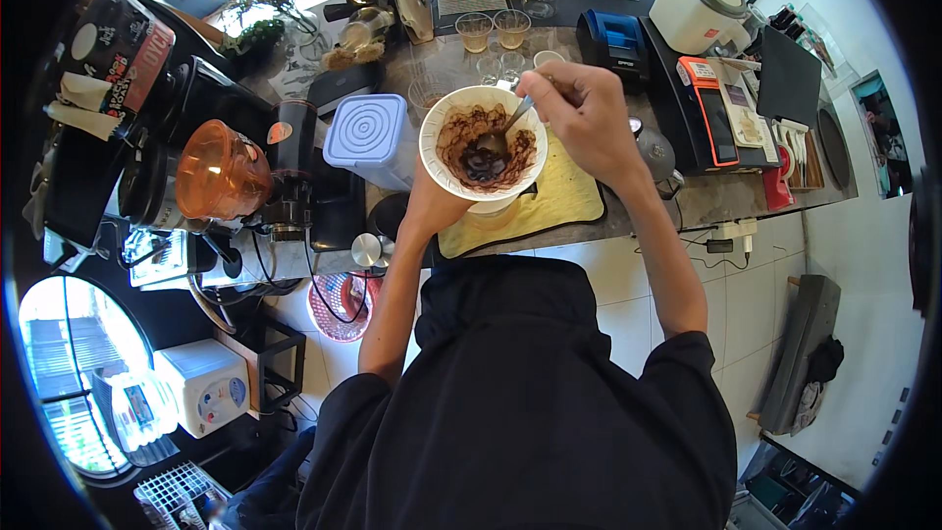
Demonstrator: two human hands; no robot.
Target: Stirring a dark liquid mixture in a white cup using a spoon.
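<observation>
My left hand (432, 204) grips the underside of a white cone dripper (446, 172) lined with a paper filter, full of wet dark coffee grounds (483, 149). My right hand (586, 118) pinches the handle of a metal spoon (498, 137) whose bowl sits in the grounds. The dripper is over a yellow cloth mat (554, 201) on the stone counter (677, 204).
A lidded pale blue plastic box (371, 137) stands left of the dripper, beside a black grinder with an orange hopper (221, 172). Behind are several small glasses (494, 29), a blue receipt printer (613, 44), a payment terminal (714, 108) and a grey kettle (655, 152).
</observation>
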